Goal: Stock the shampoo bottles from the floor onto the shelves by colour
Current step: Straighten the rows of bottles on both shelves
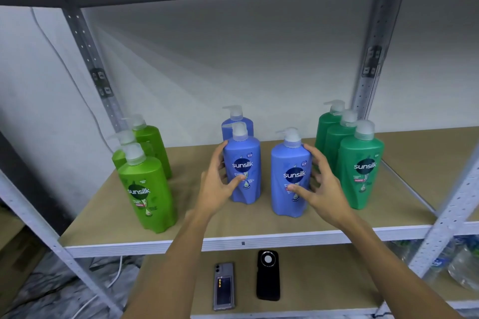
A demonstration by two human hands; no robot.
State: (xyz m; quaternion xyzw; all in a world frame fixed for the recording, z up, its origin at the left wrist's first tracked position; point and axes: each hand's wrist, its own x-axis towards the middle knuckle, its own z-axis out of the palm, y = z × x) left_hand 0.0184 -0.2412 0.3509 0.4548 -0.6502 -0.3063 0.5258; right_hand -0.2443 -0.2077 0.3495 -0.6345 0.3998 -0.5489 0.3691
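Observation:
On the brown shelf board (259, 223) stand three groups of pump bottles. Three light green bottles (147, 189) are at the left, three dark green bottles (363, 171) at the right. In the middle are three blue bottles. My left hand (220, 184) wraps the left side of one blue bottle (243, 171), thumb on its label. My right hand (321, 186) wraps the right side of another blue bottle (290, 179), which stands nearer the front. A third blue bottle (237, 122) stands behind the left one.
Grey metal uprights (445, 228) frame the shelf, with another shelf overhead. On the lower board lie a phone (224, 286) and a black device (268, 274). Plastic water bottles (461, 264) sit at the lower right. A white cable (114, 280) runs down at the left.

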